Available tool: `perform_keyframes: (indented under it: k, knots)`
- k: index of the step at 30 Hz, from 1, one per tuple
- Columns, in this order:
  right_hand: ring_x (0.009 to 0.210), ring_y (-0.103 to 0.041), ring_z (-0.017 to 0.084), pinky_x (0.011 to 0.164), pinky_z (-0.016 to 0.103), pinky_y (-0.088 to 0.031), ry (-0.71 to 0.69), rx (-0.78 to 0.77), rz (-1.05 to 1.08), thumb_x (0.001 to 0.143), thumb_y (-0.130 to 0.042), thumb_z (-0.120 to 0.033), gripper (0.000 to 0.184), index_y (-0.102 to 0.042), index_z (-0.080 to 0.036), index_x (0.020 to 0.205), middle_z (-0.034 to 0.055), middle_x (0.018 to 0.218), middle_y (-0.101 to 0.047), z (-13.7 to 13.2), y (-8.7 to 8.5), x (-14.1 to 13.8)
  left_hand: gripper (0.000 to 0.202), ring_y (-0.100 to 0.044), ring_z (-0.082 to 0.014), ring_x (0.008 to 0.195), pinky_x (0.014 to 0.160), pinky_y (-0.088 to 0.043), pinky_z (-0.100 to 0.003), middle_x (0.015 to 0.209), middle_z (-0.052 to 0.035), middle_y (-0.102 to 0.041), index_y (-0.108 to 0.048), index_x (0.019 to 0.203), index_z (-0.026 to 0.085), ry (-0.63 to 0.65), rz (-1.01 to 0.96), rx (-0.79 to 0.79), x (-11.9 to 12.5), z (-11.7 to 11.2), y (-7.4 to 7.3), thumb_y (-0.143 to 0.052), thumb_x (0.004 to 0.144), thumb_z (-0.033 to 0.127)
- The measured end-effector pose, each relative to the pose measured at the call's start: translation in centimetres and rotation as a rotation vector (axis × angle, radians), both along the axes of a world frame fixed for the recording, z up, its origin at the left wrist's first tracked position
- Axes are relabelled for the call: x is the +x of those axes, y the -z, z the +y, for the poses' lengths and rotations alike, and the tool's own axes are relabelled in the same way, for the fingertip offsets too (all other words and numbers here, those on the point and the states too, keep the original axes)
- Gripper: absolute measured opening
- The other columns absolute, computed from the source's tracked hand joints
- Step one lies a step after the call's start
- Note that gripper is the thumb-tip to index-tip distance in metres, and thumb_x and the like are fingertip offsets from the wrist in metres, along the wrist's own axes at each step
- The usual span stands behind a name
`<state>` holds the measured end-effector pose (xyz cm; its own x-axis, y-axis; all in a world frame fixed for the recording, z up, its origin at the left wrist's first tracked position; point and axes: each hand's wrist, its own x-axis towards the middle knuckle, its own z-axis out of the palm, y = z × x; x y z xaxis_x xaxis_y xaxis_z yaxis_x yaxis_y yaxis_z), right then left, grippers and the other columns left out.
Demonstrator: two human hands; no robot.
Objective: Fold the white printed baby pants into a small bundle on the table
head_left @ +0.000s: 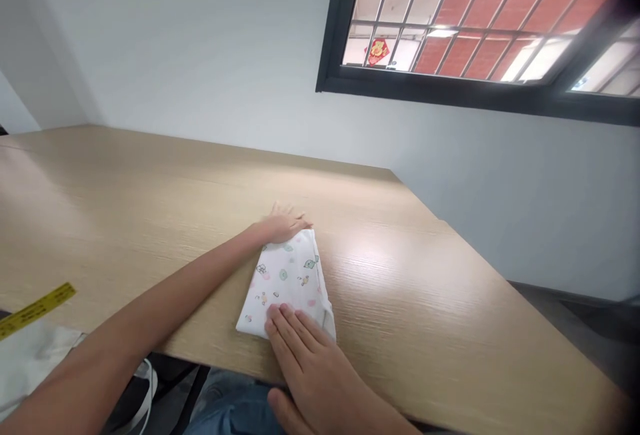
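Note:
A folded white cloth (289, 281) with small coloured prints lies on the wooden table (150, 208) near its front edge. My left hand (283, 224) reaches across and rests on the cloth's far end, fingers stretched out flat. My right hand (313, 361) lies flat on the cloth's near end, fingers straight and together, pressing it to the table. Neither hand grips anything.
A yellow tape measure (35, 308) and a pale cloth (30, 361) lie at the lower left. A white wall stands behind the table, with a dark-framed barred window (480, 28) at the upper right. The table's right edge drops to the floor.

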<state>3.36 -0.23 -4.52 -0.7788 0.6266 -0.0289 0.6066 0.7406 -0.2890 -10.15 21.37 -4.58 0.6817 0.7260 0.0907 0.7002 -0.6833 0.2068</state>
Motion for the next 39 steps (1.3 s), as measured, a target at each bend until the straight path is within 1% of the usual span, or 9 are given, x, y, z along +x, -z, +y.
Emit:
perform_keyframes:
  k: [4,9,13,17,23,28,31,34,39]
  knots:
    - [0.126,-0.03,0.03,0.104,0.042,-0.029,0.001,0.024,-0.039,0.088,-0.037,-0.03,0.05,-0.04,-0.001,0.13,0.0172,0.136,-0.032,-0.6,-1.2,0.4,0.047,-0.021,-0.0304,0.13,0.1,-0.003,-0.062,0.14,-0.0062,-0.033,-0.033,0.134,0.023,-0.099,-0.034,0.067,-1.7,-1.9,-1.5,-0.013,0.094,0.039]
    - [0.128,-0.026,0.029,0.105,0.048,-0.024,0.17,0.176,0.032,0.085,-0.042,-0.026,0.048,-0.043,-0.009,0.13,0.013,0.137,-0.035,2.6,-2.6,2.6,0.047,-0.024,-0.0165,0.131,0.106,-0.02,-0.037,0.144,-0.0017,-0.025,-0.029,0.136,0.023,-0.028,-0.04,0.068,-4.7,-7.3,-2.4,-0.015,0.095,0.04]
    - [0.13,-0.018,0.031,0.105,0.048,-0.024,0.091,0.054,0.002,0.079,-0.054,-0.047,0.07,-0.035,-0.008,0.134,0.0162,0.139,-0.029,5.9,-2.3,4.2,0.043,-0.025,-0.0156,0.131,0.107,-0.02,-0.032,0.144,0.0021,-0.024,-0.04,0.131,0.028,0.054,-0.004,-0.033,-5.9,-11.3,-1.5,-0.023,0.094,0.042]
    - [0.131,-0.014,0.032,0.104,0.048,-0.026,0.059,-0.021,0.028,0.063,-0.065,-0.058,0.098,-0.029,-0.004,0.136,0.0201,0.14,-0.022,4.7,-1.6,4.7,0.049,-0.014,-0.0172,0.134,0.11,-0.01,-0.04,0.145,0.0025,-0.019,-0.018,0.139,0.031,0.022,-0.06,-0.229,-7.0,-15.7,0.0,-0.025,0.093,0.045]
    - [0.127,-0.028,0.03,0.099,0.042,-0.039,0.025,0.195,0.07,0.067,-0.059,-0.013,0.063,-0.043,-0.004,0.127,0.0176,0.134,-0.037,-0.9,0.9,5.2,0.084,-0.011,-0.0287,0.134,0.108,-0.012,-0.05,0.146,0.0022,-0.007,-0.013,0.138,0.038,0.082,-0.067,-0.372,-8.6,-21.2,0.7,-0.059,0.071,0.058]
    - [0.106,-0.055,0.022,0.084,0.029,-0.05,0.194,0.207,0.358,0.076,-0.05,-0.014,0.039,-0.05,-0.016,0.115,0.0103,0.114,-0.06,-2.7,1.6,5.2,0.037,-0.04,-0.0216,0.123,0.108,-0.022,-0.042,0.131,0.008,-0.045,-0.045,0.122,0.045,0.041,-0.265,-0.428,-8.4,-22.0,0.4,-0.045,0.086,0.045]
    - [0.079,-0.064,0.018,0.067,0.025,-0.053,0.448,0.046,0.549,0.081,-0.046,-0.027,0.019,-0.054,-0.02,0.097,0.0051,0.089,-0.066,-2.5,0.8,4.0,0.029,-0.055,-0.0212,0.103,0.093,-0.041,-0.034,0.107,0.0035,-0.064,-0.062,0.105,0.035,-0.165,-0.601,-0.432,-7.4,-21.2,0.7,-0.046,0.085,0.047]
    - [0.061,-0.06,0.017,0.052,0.024,-0.048,0.709,-0.073,0.649,0.089,-0.035,-0.04,0.026,-0.052,-0.021,0.084,0.0019,0.07,-0.064,-1.4,0.1,2.5,0.038,-0.059,-0.0212,0.087,0.075,-0.047,-0.031,0.093,-0.001,-0.066,-0.064,0.1,0.023,-0.387,-0.773,-0.481,-5.6,-19.9,1.0,-0.042,0.085,0.051]
    - [0.064,-0.06,0.02,0.052,0.028,-0.046,0.893,-0.102,0.605,0.089,-0.031,-0.044,0.029,-0.047,-0.022,0.078,0.0036,0.068,-0.061,1.3,-0.3,1.9,0.039,-0.058,-0.0229,0.09,0.075,-0.045,-0.032,0.096,-0.0036,-0.065,-0.057,0.106,0.021,-0.561,-0.718,-0.395,-2.8,-17.4,1.2,-0.034,0.088,0.048]
